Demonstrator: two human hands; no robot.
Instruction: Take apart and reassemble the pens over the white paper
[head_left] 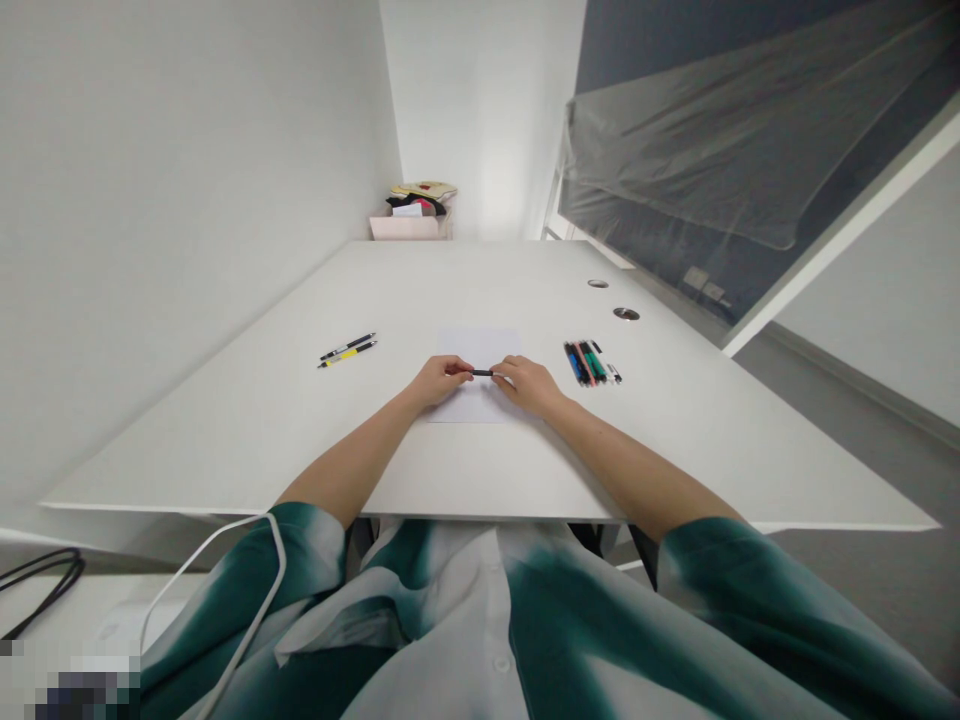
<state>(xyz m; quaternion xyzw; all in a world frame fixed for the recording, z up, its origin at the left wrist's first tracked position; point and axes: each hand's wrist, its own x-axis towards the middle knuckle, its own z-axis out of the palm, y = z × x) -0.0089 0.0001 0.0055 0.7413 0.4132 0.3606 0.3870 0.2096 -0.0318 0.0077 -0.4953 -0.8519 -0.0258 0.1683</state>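
My left hand (441, 381) and my right hand (527, 385) rest over a white sheet of paper (477, 345) in the middle of the white table (480, 280). Between their fingertips is a short black pen-like object (482, 373), held at both ends. Its exact kind is hard to tell because the fingers cover much of it. Two pens with yellow and black barrels (346, 350) lie to the left of my left hand. A row of several coloured pens (589, 363) lies to the right of my right hand.
Two round cable grommets (598, 283) (626, 313) sit in the table's far right area. A white wall runs along the left side. A box of mixed items (411, 216) stands beyond the far edge. A plastic-covered panel (750, 140) leans at the right.
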